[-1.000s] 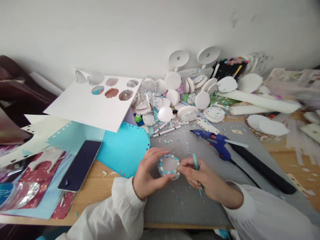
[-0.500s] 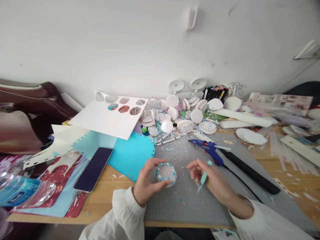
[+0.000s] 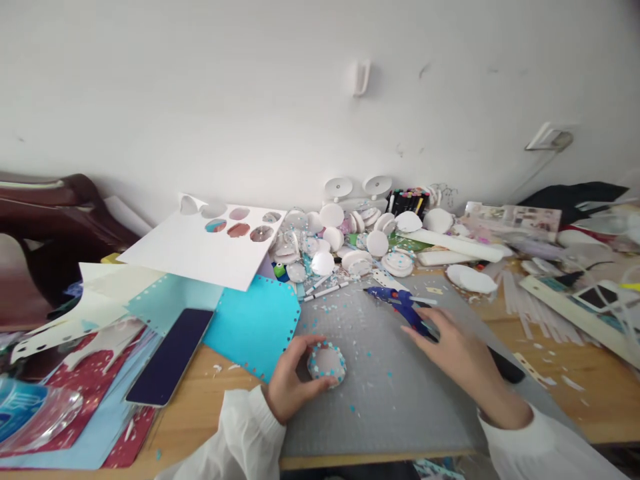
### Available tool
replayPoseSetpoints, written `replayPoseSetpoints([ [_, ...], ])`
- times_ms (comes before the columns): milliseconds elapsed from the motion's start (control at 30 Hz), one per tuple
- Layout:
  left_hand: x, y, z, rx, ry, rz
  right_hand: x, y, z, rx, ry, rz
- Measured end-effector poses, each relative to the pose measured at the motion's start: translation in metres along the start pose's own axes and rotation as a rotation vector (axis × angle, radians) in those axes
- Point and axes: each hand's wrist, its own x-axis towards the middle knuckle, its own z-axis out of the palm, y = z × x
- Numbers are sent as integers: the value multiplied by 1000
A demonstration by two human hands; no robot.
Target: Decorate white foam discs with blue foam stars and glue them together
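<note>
My left hand (image 3: pixel 294 381) grips a small white round disc (image 3: pixel 327 364) at its left side, between thumb and fingers. Light-blue and white bits line the disc's rim. Over the grey cutting mat (image 3: pixel 370 413), my right hand (image 3: pixel 453 353) has its thumb and forefinger apart on either side of the handle of a blue glue gun (image 3: pixel 400 301). The gun lies on the mat, its nozzle toward the left. Whether the fingers touch the handle is not clear, and the other fingers are hidden. Behind the hand a black bar (image 3: pixel 507 368) is partly covered.
White discs (image 3: pixel 377 243) are heaped at the back, beside markers (image 3: pixel 407 200). Left of the mat lie bright blue card (image 3: pixel 255 320), a phone (image 3: pixel 173 357), a white sheet with round holes (image 3: pixel 195 257) and a plastic bottle (image 3: pixel 40 413). Glue sticks (image 3: pixel 525 303) lie right.
My right hand has moved right and forward to the glue gun; the thin teal tool it held no longer shows. My left hand keeps the disc. The view has shifted slightly right.
</note>
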Motion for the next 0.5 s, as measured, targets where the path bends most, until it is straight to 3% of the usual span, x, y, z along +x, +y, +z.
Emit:
replayPoseSetpoints([
  [300,-1,-3,-1,-17,-9,-24,13,-1,12,-113,-102,-67],
  [400,-2,-5,0,-30,-9,-26,13,7,1,-97,-37,-16],
  [500,-3,-8,0,-39,1,-42,17,35,-22,-105,77,90],
])
